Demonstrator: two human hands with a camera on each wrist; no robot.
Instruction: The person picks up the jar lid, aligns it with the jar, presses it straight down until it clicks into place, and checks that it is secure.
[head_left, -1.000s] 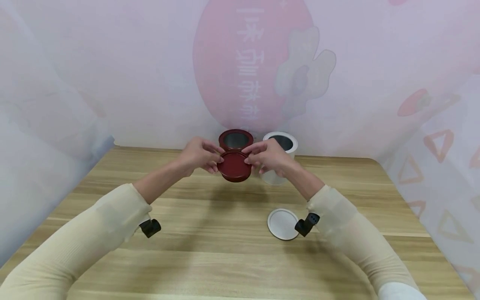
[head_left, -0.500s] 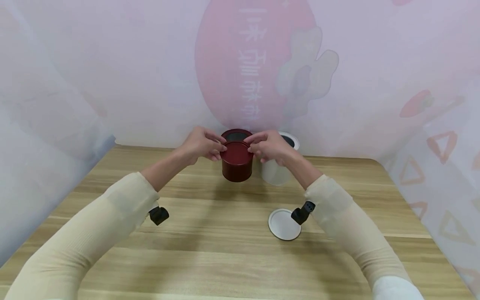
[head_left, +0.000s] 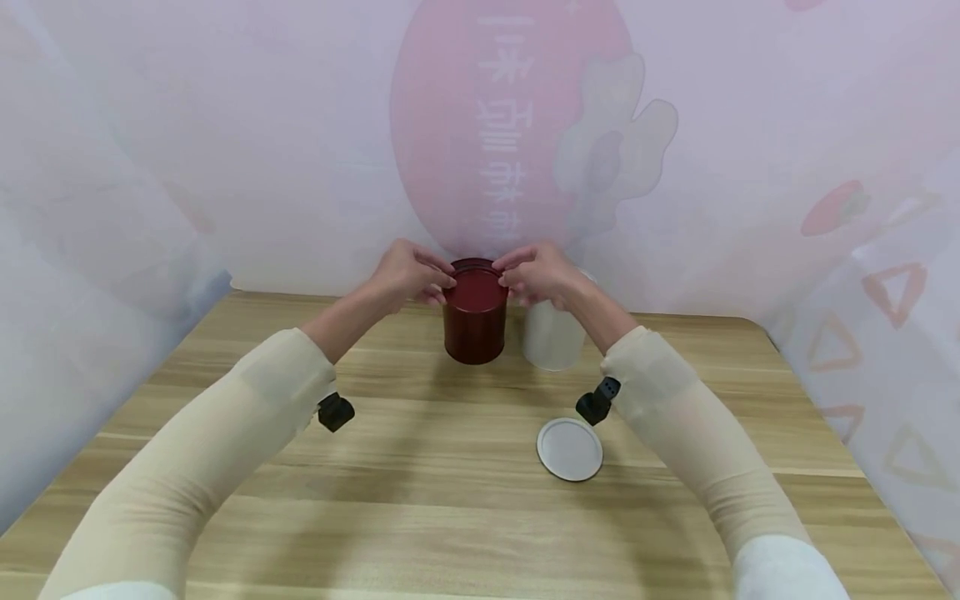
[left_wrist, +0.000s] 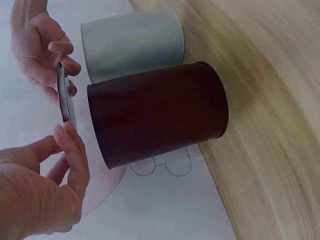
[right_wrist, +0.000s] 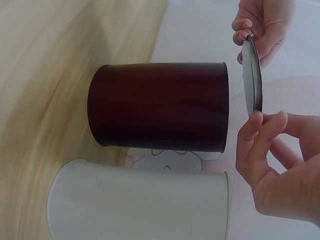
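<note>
Two hands, the left hand [head_left: 405, 275] and right hand [head_left: 538, 273], pinch the red lid [right_wrist: 251, 75] by its rim just above the red tin [head_left: 474, 325] on the desk [head_left: 420, 500], apparently not yet seated, while the white tin [head_left: 553, 337] stands uncovered beside its white lid [head_left: 569, 449].

We see white characters down red oval [head_left: 480, 125] on far backdrop [head_left: 225, 125] (mirrored, through cloth); we cannot read them. Tins, lids: no text.
</note>
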